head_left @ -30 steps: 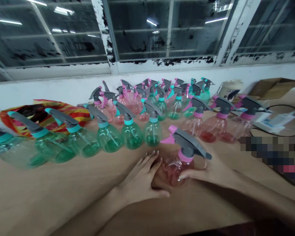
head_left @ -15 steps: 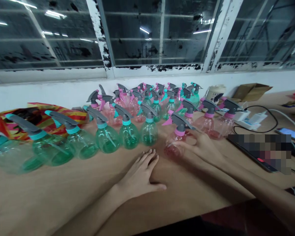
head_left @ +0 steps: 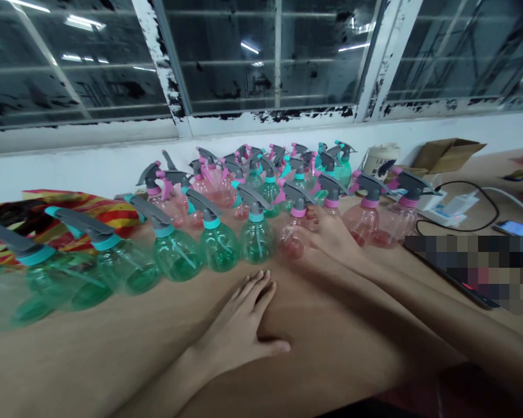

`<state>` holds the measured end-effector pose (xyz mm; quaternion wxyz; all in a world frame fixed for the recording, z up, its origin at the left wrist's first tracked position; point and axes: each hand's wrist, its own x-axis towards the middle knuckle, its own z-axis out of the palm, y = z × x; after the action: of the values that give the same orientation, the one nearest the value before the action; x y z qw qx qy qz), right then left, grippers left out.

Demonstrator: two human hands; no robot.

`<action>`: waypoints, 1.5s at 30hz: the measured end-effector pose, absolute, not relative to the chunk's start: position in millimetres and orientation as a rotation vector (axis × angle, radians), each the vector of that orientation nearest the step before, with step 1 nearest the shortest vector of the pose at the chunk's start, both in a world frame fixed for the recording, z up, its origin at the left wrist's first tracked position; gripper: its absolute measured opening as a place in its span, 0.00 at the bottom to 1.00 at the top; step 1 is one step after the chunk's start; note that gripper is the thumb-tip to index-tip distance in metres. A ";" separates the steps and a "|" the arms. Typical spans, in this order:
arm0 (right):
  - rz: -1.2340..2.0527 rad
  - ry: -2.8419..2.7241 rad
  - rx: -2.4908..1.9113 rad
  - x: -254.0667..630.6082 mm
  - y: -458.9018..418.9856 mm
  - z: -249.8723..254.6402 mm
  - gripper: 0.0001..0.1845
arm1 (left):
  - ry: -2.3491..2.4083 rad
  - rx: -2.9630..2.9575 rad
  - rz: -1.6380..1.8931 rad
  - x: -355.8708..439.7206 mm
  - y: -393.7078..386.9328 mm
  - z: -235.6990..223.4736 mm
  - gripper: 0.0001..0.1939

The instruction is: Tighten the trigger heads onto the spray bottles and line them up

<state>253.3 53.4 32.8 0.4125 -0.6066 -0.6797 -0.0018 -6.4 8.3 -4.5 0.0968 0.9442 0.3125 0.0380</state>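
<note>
My right hand (head_left: 333,235) is closed around the side of a pink spray bottle (head_left: 293,242), which stands upright in the front row with its grey trigger head tilted up to the left. Part of its body hides behind my fingers. To its left, a green spray bottle (head_left: 257,239) ends a line of several green ones with turquoise collars. More pink bottles (head_left: 361,223) continue the row on the right. Flat on the table, my left hand (head_left: 239,325) lies with fingers spread, holding nothing, in front of the green bottles.
Behind the front row crowd several more pink and green spray bottles (head_left: 270,188) near the wall. A striped red-yellow bag (head_left: 113,212) lies at left. A white tub (head_left: 382,159), a cardboard box (head_left: 448,155), a power strip (head_left: 448,215) and a dark tablet (head_left: 475,290) are at right.
My right hand has carried the pink spray bottle from beside my left hand back into the front row, between green and pink bottles. My left hand stays spread on the table.
</note>
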 end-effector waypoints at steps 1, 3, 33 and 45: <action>0.000 -1.706 -1.527 253.0 55.5 32.2 0.23 | 0.917 2.798 0.120 -7.0 8.8 -5.4 0.50; 0.013 -1.699 -1.533 251.9 58.9 31.6 0.22 | 0.908 2.803 0.130 -8.0 9.6 -6.9 0.50; -0.217 -1.568 -2.105 297.1 42.1 49.5 0.30 | 0.991 2.865 0.045 -11.6 11.6 -8.3 0.49; -0.307 -1.700 -2.199 284.5 -13.6 56.3 0.31 | 0.978 2.888 0.120 -12.8 13.6 -8.5 0.40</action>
<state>284.5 -13.6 56.3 0.1719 -0.7747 -0.5989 -0.1082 -12.8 13.6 -8.5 0.0453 0.9455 0.3201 0.0392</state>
